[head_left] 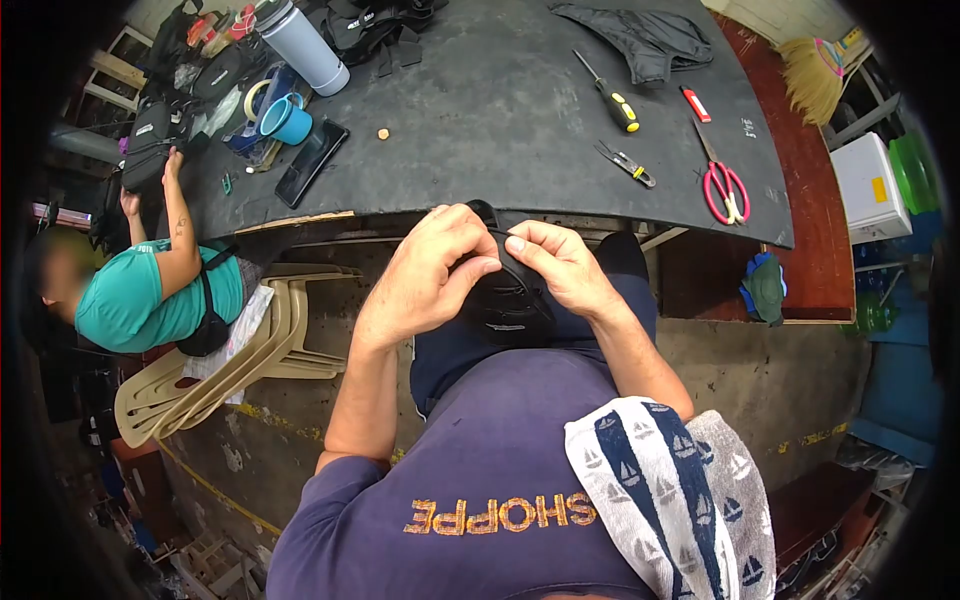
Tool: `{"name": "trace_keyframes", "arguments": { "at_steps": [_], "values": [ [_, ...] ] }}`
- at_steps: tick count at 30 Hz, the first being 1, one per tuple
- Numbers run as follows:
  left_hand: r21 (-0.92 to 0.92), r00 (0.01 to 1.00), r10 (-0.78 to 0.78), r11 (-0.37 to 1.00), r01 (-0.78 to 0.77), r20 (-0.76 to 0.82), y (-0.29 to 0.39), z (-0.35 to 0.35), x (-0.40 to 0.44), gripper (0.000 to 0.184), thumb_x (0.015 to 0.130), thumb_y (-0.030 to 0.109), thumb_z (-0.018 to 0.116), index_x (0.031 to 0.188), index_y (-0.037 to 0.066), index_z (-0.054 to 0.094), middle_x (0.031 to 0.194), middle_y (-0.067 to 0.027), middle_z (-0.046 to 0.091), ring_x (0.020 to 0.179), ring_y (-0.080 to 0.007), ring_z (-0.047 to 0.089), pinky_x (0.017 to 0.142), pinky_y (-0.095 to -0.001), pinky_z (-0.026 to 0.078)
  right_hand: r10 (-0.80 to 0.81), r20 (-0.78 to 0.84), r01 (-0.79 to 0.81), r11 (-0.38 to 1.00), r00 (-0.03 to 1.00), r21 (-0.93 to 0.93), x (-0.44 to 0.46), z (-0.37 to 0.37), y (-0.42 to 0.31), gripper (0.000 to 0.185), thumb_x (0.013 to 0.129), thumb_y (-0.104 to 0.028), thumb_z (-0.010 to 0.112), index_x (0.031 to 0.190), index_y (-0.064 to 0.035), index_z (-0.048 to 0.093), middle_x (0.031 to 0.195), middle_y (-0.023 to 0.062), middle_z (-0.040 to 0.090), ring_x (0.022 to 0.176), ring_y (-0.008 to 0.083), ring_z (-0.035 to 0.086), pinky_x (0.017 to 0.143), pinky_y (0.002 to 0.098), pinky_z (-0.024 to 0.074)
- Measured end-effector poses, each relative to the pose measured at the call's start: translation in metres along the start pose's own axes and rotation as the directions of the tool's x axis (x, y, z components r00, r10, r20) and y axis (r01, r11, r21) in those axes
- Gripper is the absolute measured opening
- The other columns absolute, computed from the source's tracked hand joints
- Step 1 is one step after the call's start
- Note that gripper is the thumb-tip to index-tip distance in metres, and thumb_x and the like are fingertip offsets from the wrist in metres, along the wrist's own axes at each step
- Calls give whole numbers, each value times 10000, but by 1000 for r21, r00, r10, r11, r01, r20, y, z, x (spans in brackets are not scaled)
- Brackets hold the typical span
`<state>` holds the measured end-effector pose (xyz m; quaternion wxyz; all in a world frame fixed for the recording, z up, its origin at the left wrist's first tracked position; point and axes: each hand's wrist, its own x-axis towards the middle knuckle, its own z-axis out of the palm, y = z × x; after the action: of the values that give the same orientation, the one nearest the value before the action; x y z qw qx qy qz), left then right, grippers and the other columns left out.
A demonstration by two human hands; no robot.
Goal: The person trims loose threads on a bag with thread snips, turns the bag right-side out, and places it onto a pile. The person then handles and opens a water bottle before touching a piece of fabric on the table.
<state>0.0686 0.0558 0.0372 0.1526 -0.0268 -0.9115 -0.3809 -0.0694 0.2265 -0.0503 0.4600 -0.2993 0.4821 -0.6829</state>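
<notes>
A small black pouch hangs over my lap at the table's near edge. Its curved upper edge looks like a zipper seam, and a small pale mark shows low on its front. My left hand is closed at the pouch's upper left edge, thumb and fingers pinched together. On the other side, my right hand pinches the top right edge between thumb and fingers. The hands are close together, and the fingertips partly hide the pouch's top.
On the black table lie scissors, a screwdriver, thread snips, a red cutter and black fabric. Left are a phone, blue mug and tumbler. A co-worker handles a black bag beside stacked chairs.
</notes>
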Motion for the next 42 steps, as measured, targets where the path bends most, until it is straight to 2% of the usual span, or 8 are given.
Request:
{"name": "trace_keyframes", "arguments": {
  "at_steps": [7,13,21,25,28,37,40,42],
  "values": [
    [378,960,6,920,104,-279,33,-1,0,139,861,43,808,905,20,679,910,-112,637,948,-316,618,855,-416,484,-128,-71,136,982,989,127,27,26,4,226,1125,-228,640,1074,-28,732,929,-77,671,843,8,564,747,218,485],
    [150,975,-166,971,188,-144,-2,1,-21,144,858,29,810,927,7,686,921,-123,639,974,-311,628,872,-417,493,-39,99,55,986,994,-155,35,5,30,216,1128,-218,634,1099,-25,725,940,-76,668,848,8,562,749,213,482],
    [104,957,-132,981,163,-258,16,-17,-27,128,878,-5,789,942,-19,679,1002,-141,673,1040,-316,686,927,-403,536,9,133,-52,945,991,324,38,33,13,228,1134,-230,622,1100,-25,717,933,-73,671,821,13,562,729,218,483],
    [16,939,-254,964,265,-231,5,-18,-33,118,889,-13,784,944,-25,679,1027,-146,685,1075,-319,704,956,-402,544,-38,128,9,975,991,220,50,33,25,232,1130,-225,622,1123,-14,718,942,-65,674,827,19,559,735,233,486],
    [-48,923,-350,937,347,-159,-16,-3,-42,109,896,-15,782,947,-26,686,1029,-149,687,1084,-321,703,966,-403,542,-4,145,38,971,989,-234,46,19,34,235,1122,-210,618,1127,-4,731,957,-50,684,852,29,569,764,247,498],
    [-89,922,-325,946,313,-209,-10,-5,-41,90,914,-9,774,960,-31,700,1042,-137,701,1108,-297,701,1036,-394,533,0,256,46,984,967,-175,52,11,3,238,1125,-186,611,1177,14,729,933,-52,653,870,34,543,780,241,474],
    [-73,899,-407,914,400,-163,-15,-5,-43,92,913,-9,777,965,-34,705,1048,-134,706,1130,-296,705,1059,-396,529,1,247,118,876,969,-467,56,12,7,241,1129,-186,604,1194,11,727,943,-53,652,866,38,546,782,246,479],
    [-103,907,-359,933,345,-219,-14,-4,-46,96,912,-7,779,969,-36,707,1053,-141,707,1140,-302,706,1050,-394,530,-23,242,119,913,970,-390,51,13,10,240,1129,-185,606,1196,11,727,944,-52,653,867,38,546,783,246,480]
  ]
}}
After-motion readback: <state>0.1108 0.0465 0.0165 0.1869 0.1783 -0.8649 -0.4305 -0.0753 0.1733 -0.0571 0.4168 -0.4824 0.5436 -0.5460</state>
